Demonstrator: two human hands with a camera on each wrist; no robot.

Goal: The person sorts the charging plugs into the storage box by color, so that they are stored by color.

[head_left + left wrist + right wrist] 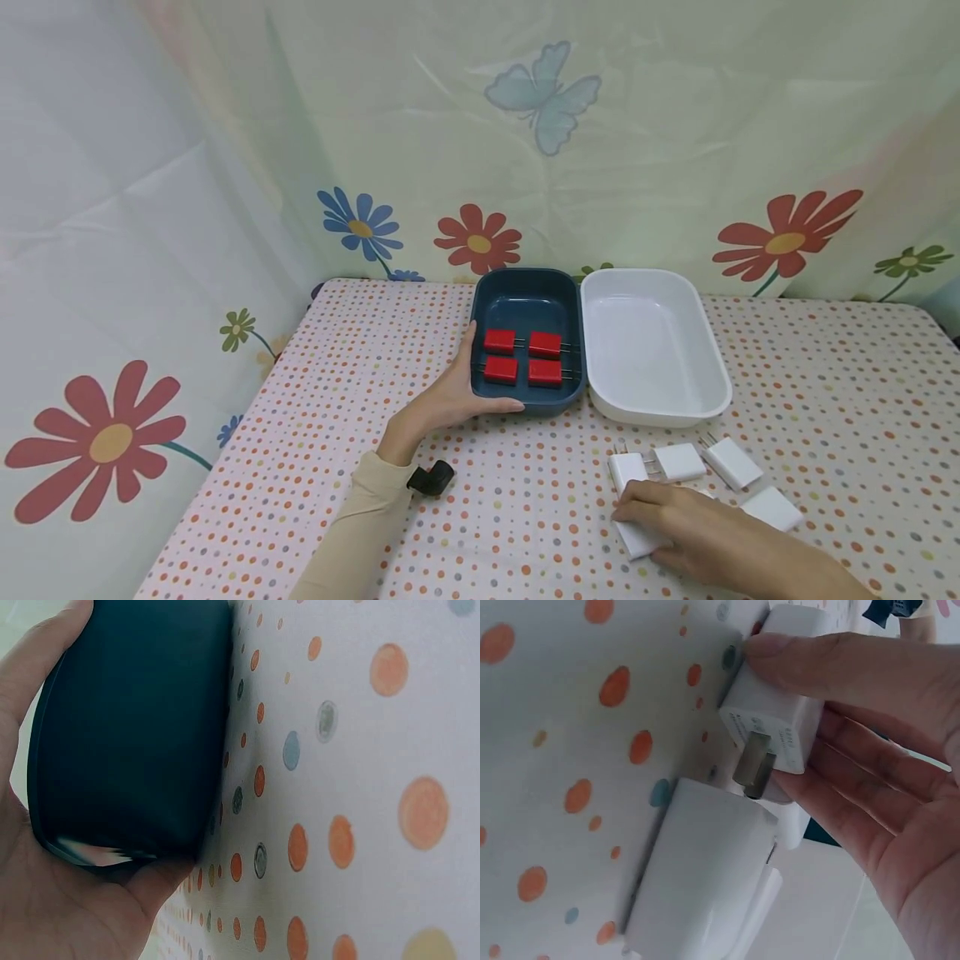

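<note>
My left hand [450, 387] rests around the near left corner of a dark blue tray [525, 287]. Its fingers lie along the left wall and its thumb along the front wall, touching the tray from outside. Inside sit several red plug chargers [545, 345] with metal prongs. At the lower right, my right hand [690, 529] pinches a white plug charger [636, 540] at the table surface. The right wrist view shows the thumb on that charger [769, 701], its prongs bare. More white chargers [678, 461] lie loosely around this hand, one partly hidden beneath it.
A white tray [645, 350] with nothing in it stands against the dark blue tray's right side. Both are near the back edge of a table with a dotted cloth [360, 350]. A flowered curtain [660, 167] hangs behind, and another sheet hangs at left.
</note>
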